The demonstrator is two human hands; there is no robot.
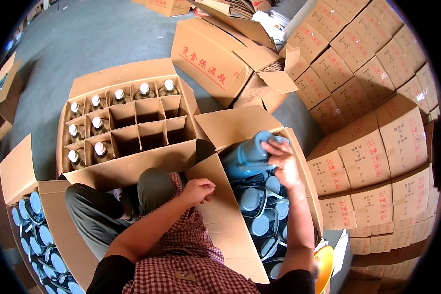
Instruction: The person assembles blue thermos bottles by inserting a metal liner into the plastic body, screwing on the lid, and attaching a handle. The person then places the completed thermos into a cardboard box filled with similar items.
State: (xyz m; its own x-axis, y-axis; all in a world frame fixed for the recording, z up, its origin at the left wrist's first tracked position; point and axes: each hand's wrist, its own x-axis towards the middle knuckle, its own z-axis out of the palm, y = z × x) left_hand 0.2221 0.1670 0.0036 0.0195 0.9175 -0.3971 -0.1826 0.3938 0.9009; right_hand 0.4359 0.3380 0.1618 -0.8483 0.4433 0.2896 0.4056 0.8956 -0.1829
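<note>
My right hand (283, 159) is closed around a light blue thermos jug (247, 156), slightly smeared by motion. The jug lies tilted over the far end of an open carton (304, 171) on my right. Below it, that carton holds several more blue jugs (250, 199) with round lids and loop handles. My left hand (199, 191) is curled into a loose fist above the carton's near flap (225, 215), nothing visible in it. Ahead stands a divided carton (132, 164), where brownish bottles with white caps (102, 151) occupy the left columns and the back row; several middle and right cells hold none.
On my left, another open carton (54, 201) contains several blue-lidded jugs (46, 235). A large carton (215, 59) with raised flaps stands beyond the divided one. Stacked sealed cartons (357, 161) wall off the right side. Something yellow (323, 269) sits by my right elbow.
</note>
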